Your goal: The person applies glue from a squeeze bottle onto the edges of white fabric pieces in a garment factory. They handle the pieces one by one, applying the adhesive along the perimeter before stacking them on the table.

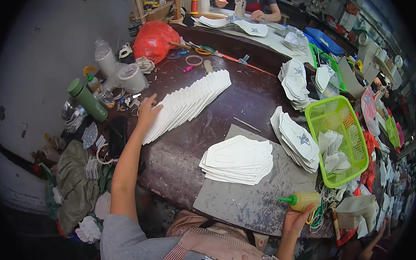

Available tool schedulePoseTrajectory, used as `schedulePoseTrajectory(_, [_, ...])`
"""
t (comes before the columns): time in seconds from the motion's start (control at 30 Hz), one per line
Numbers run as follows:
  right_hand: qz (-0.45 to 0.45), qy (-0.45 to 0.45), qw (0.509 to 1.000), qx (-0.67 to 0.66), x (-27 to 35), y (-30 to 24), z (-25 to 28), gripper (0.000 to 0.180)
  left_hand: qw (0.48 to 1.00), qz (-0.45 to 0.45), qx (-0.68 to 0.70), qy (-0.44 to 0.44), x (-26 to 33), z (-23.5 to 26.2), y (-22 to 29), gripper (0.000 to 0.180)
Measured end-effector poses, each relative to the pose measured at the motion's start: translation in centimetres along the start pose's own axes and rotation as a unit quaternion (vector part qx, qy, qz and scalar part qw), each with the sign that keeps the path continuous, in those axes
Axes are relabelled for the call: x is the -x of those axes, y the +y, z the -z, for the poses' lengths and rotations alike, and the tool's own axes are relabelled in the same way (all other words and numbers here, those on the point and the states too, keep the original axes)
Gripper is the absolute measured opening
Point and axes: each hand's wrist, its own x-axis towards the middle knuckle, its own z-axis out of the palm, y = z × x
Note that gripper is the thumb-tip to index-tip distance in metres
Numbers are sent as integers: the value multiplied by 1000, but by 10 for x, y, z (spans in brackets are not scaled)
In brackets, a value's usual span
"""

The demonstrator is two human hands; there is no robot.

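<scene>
My left hand [149, 113] rests with its fingers stretched out on the left edge of a long row of overlapping white cut pieces [188, 102], fanned diagonally across the dark table. Held in my right hand [295, 218], near the table's front edge, is a squeeze bottle [306, 201] of yellowish liquid, its green nozzle pointing left. Between my arms, a smaller stack of white pieces [237, 160] lies spread on a grey board [220, 204]. Right of it, another stack of white pieces with a star [297, 140] overlaps the board's edge.
A lime-green basket [339, 180] with white scraps stands at the right. More star pieces [294, 82] lie behind it. At the left are a green flask [88, 100], a phone [117, 136] and white rolls [132, 78]. A red bag [155, 41] sits far left; a person works opposite.
</scene>
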Motion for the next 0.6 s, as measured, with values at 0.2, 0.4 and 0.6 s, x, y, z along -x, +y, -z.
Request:
schedulePoseTrajectory(0.2, [-14, 15, 1000, -8, 0, 2, 10, 64, 977, -196, 23, 81, 29, 20, 125, 43])
schedulePoseTrajectory(0.4, [-33, 8, 999, -27, 1, 0, -4, 55, 912, -346, 79, -204, 114, -66, 244, 47])
schedulePoseTrajectory(0.6, [-41, -9, 997, -64, 8, -4, -11, 56, 908, -388, -30, -152, 122, -94, 253, 59])
